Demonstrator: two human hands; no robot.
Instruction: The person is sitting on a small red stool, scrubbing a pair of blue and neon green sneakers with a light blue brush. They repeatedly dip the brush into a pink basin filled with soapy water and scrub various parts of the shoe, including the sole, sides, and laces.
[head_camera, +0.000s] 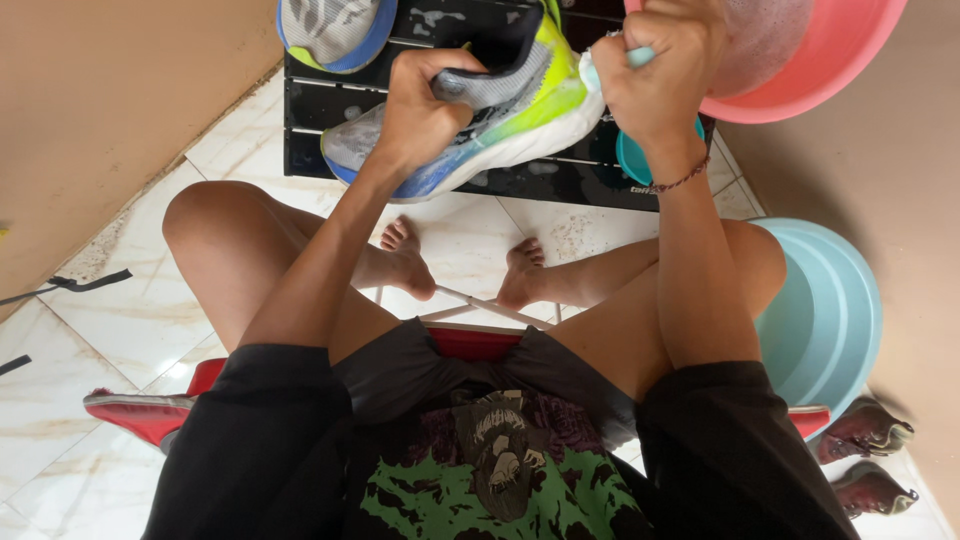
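Left hand (420, 115) gripping a grey, neon-yellow and blue running shoe (500, 125) by its collar, holding it over a black slatted crate (310, 110). Right hand (655, 75) fisting tight around a pale blue brush handle (612, 60), touching the shoe's heel, beside a pink basin (820, 70).

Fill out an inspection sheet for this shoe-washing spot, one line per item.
Surface: wet black slatted stand on white marble-pattern tiles.
Job's things: sneaker with neon and blue sole; pale brush, mostly hidden.
Clutter: second sneaker, teal cup, pink basin, light blue basin, dark red shoes.
Grippers: left hand grips the sneaker; right hand fists the brush.
Cables: black strap on floor.
Surroundings: tan walls, red stool.
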